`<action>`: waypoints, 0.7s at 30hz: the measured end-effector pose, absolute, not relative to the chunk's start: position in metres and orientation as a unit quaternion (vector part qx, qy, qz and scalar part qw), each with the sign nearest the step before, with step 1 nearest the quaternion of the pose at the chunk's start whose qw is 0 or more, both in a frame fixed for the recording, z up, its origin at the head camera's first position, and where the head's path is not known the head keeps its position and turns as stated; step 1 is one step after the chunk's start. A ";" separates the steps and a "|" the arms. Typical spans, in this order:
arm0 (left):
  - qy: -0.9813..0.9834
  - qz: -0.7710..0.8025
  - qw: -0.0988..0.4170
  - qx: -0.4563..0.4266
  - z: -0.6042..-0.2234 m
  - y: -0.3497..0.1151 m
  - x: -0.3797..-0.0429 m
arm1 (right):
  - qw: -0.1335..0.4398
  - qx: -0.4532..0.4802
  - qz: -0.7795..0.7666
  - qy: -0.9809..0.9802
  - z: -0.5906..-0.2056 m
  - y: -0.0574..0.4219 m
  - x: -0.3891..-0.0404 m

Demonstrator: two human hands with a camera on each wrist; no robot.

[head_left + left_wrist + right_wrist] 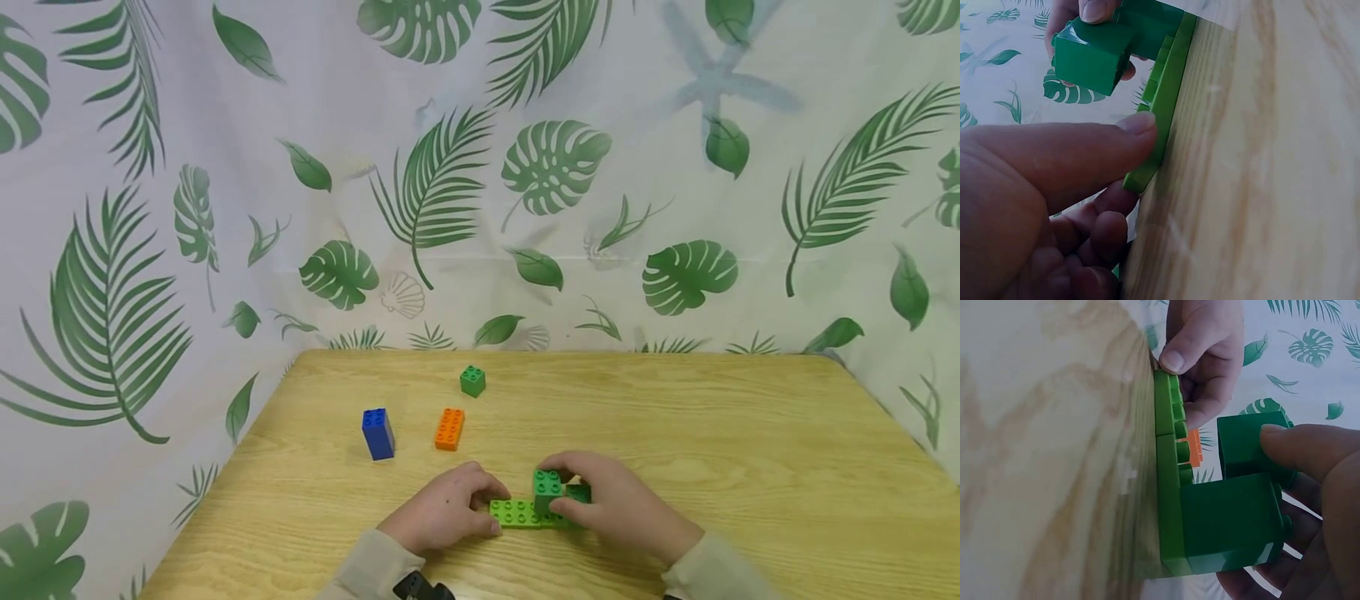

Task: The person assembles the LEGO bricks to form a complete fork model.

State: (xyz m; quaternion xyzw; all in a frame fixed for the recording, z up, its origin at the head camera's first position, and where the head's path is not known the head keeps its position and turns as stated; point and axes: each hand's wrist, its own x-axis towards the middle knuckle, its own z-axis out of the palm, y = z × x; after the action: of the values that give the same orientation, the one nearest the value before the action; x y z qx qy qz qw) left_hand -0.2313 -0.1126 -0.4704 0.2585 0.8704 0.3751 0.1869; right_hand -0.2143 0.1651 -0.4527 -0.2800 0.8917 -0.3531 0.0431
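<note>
Two lime-green flat bricks (512, 514) lie end to end on the table, a seam between them showing in the right wrist view. My left hand (442, 510) pinches the left end of this row between thumb (1138, 122) and fingers. A green cube-shaped block (1229, 522) sits on the row's right end, partly covered by the right hand in the head view. With thumb and fingers my right hand (622, 504) grips another green block (547, 490), upright and studs up. The right wrist view shows this held block raised above the row's studs, close beside the seated block.
A tall blue block (378, 434) stands on the wooden table (675, 417) to the left. Nearby lies an orange brick (449, 429), with a small green block (472, 381) farther back. A leaf-patterned cloth (465, 292) hangs behind the table.
</note>
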 end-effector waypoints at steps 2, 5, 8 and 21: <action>0.871 0.374 0.188 0.258 -0.471 -0.112 -0.231 | 0.050 -0.274 -0.355 0.893 -0.454 0.164 -0.213; 0.872 0.372 0.186 0.260 -0.472 -0.112 -0.231 | 0.062 -0.262 -0.359 0.894 -0.457 0.164 -0.212; 0.871 0.373 0.187 0.259 -0.472 -0.112 -0.231 | 0.070 -0.254 -0.359 0.896 -0.460 0.163 -0.212; 0.869 0.377 0.193 0.256 -0.472 -0.112 -0.232 | 0.069 -0.251 -0.338 0.904 -0.463 0.161 -0.210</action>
State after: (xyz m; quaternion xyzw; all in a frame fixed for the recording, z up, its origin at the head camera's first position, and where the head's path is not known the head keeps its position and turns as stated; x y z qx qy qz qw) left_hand -0.2322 -0.1121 -0.4722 0.2562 0.8692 0.3766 0.1926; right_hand -0.2097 0.1612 -0.4626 -0.2515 0.9041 -0.3384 0.0691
